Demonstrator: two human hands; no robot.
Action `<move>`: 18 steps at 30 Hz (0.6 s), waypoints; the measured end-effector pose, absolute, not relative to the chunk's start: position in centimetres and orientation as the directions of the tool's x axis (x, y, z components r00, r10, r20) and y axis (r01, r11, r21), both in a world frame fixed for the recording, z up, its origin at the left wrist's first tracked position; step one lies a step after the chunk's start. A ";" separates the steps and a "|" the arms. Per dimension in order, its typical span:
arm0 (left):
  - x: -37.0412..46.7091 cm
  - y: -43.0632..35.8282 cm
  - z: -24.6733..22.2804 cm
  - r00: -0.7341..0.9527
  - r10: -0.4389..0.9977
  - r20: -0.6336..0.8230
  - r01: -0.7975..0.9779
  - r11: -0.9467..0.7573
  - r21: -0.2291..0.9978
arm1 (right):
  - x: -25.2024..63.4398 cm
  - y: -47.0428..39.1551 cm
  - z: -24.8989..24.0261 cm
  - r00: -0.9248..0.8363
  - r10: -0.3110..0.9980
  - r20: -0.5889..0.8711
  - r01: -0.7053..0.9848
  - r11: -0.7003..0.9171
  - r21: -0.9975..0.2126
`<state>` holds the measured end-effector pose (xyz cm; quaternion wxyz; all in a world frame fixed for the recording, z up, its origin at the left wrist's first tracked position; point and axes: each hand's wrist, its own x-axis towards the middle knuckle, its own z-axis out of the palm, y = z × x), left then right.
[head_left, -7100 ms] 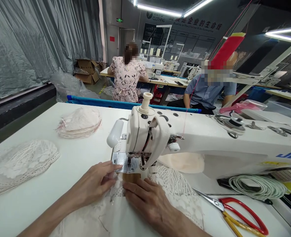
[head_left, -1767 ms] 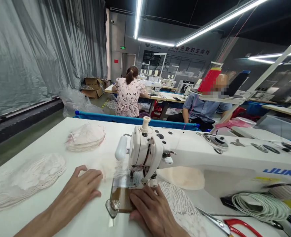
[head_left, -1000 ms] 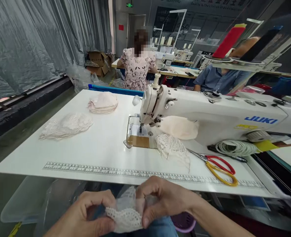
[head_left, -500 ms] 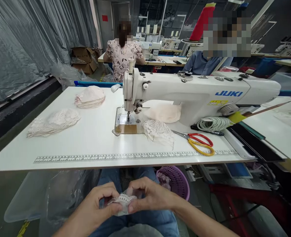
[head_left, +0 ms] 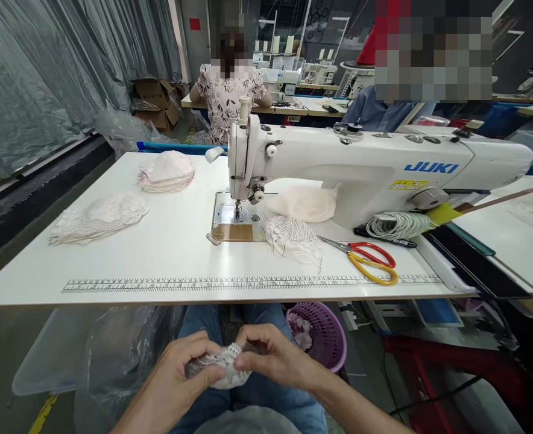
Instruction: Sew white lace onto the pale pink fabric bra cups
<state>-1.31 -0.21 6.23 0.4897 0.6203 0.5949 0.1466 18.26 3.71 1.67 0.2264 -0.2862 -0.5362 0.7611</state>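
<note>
A small piece of white lace fabric point(head_left: 225, 366) is held over the lap, below the table's front edge. My left hand point(head_left: 186, 367) pinches its left side between thumb and fingers. On the other side my right hand point(head_left: 271, 357) grips the lace's right edge, thumb and fingertips pressed together. Above them on the table stands a white sewing machine point(head_left: 330, 160), its needle area over a metal plate. Lace pieces point(head_left: 291, 238) lie beside that plate, next to scissors point(head_left: 370, 260) with red and yellow handles.
Two stacks of pale fabric, one lacy point(head_left: 101, 217) and one smooth point(head_left: 167, 172), rest on the table's left. A purple basket point(head_left: 332, 337) stands below the table. A coil of cord point(head_left: 397, 226) lies right. Two people sit beyond.
The lace has been turned and bunched between my hands, and the fingers have shifted slightly along it. The view has moved a little, so the machine appears slightly larger and farther right.
</note>
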 end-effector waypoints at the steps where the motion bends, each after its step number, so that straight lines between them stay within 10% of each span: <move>1: -1.3 -0.2 6.2 0.252 0.884 -0.394 0.598 0.178 0.782 | 18.2 3.7 1.8 -0.735 0.650 -0.191 -0.026 -0.309 -0.951; 18: -2.3 1.0 4.9 0.270 0.906 -0.325 0.554 0.130 0.822 | 17.5 4.9 2.9 -0.684 0.729 -0.018 0.164 0.129 -0.978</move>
